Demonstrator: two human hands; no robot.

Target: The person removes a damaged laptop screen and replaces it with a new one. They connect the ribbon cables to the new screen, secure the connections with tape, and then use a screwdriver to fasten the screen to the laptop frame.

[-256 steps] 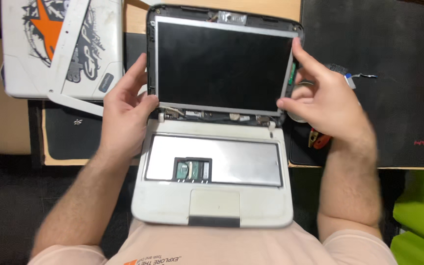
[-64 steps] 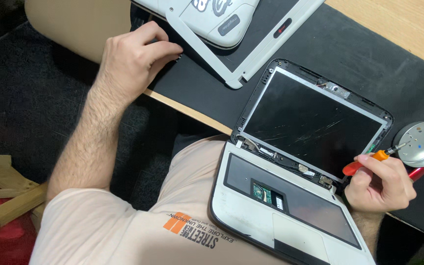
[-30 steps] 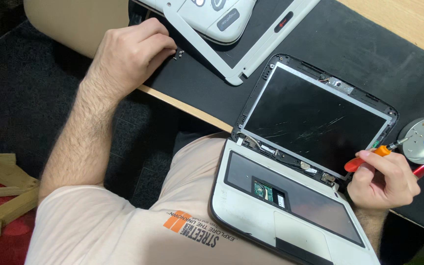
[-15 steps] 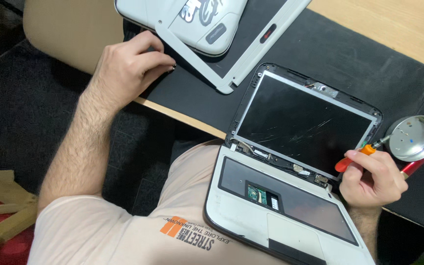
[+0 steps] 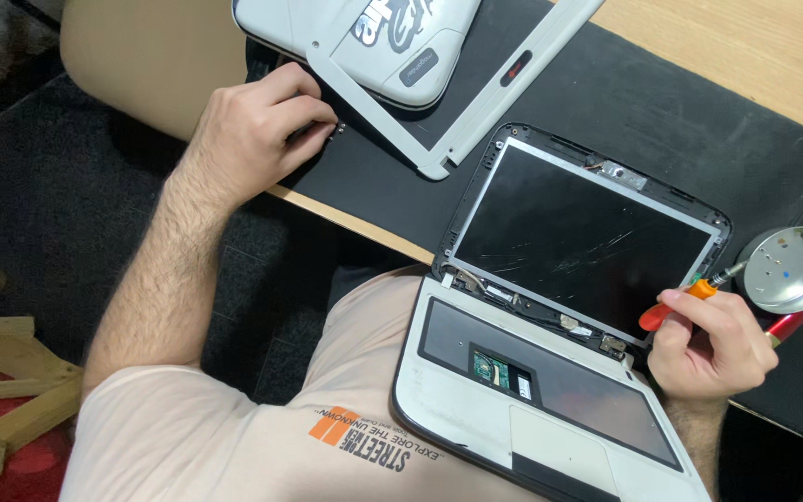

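Observation:
A small white laptop (image 5: 550,400) lies open across my lap and the desk edge, its keyboard removed and its dark, scratched screen (image 5: 580,232) bare of its bezel. My right hand (image 5: 708,344) is closed around an orange-handled screwdriver (image 5: 690,297) beside the screen's right hinge. My left hand (image 5: 257,125) rests on the black mat (image 5: 662,121) at the upper left, fingertips pinched on a tiny dark part (image 5: 338,128), possibly a screw. The loose white screen bezel (image 5: 504,88) lies just right of that hand.
A second white laptop with stickers (image 5: 374,42) sits at the top, partly under the bezel. A round metal dish (image 5: 787,270) stands right of the screen. The wooden desk (image 5: 755,46) runs behind. Pale wooden slats (image 5: 2,372) lie on the floor at left.
Earlier both hands held the screen's sides. Since then my right hand has taken the screwdriver by the hinge, and my left hand has reached to the mat and pinched something small.

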